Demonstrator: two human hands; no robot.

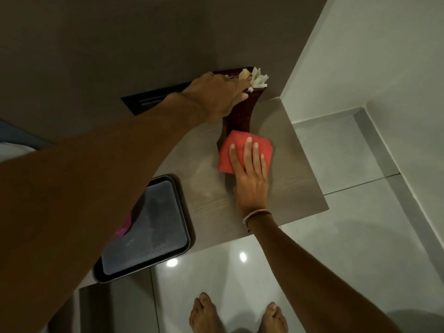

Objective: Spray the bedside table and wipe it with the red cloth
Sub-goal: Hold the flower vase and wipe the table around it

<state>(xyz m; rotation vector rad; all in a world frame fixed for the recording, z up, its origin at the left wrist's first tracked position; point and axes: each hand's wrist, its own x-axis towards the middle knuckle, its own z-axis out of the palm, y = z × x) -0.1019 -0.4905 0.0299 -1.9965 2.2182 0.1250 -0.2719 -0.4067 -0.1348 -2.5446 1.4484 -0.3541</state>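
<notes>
Head view: right hand (pixel 251 179) lies flat on the red cloth (pixel 236 150) against the vase (pixel 236 116), which left hand (pixel 216 97) grips above.

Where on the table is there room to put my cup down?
The table is bare at its right side, between the red cloth and the right edge, and in the middle strip between the tray and the right hand. The back is crowded: the left hand holds the vase there.
</notes>
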